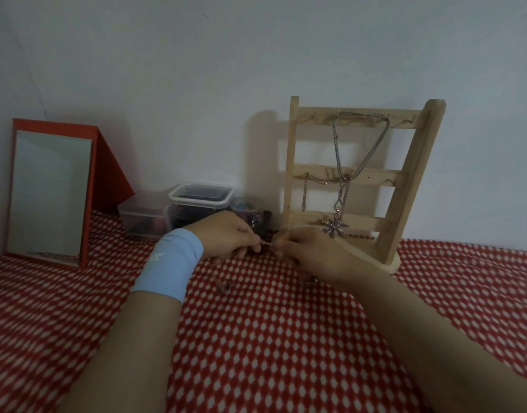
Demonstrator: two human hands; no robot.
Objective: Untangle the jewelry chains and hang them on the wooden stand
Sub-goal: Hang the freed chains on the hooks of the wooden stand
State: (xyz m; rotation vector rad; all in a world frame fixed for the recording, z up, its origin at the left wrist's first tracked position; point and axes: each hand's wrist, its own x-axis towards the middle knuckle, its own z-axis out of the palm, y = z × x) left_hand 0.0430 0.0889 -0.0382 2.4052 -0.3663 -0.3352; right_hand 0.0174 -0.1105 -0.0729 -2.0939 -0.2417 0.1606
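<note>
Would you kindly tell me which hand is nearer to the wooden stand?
The right hand: it sits directly in front of the wooden stand, overlapping its base. The left hand is farther left, before the plastic containers.

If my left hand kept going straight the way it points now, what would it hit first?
Probably the right hand: the left hand points right along the short stretch of thin metal chain pinched between them. Depth is unclear.
</note>
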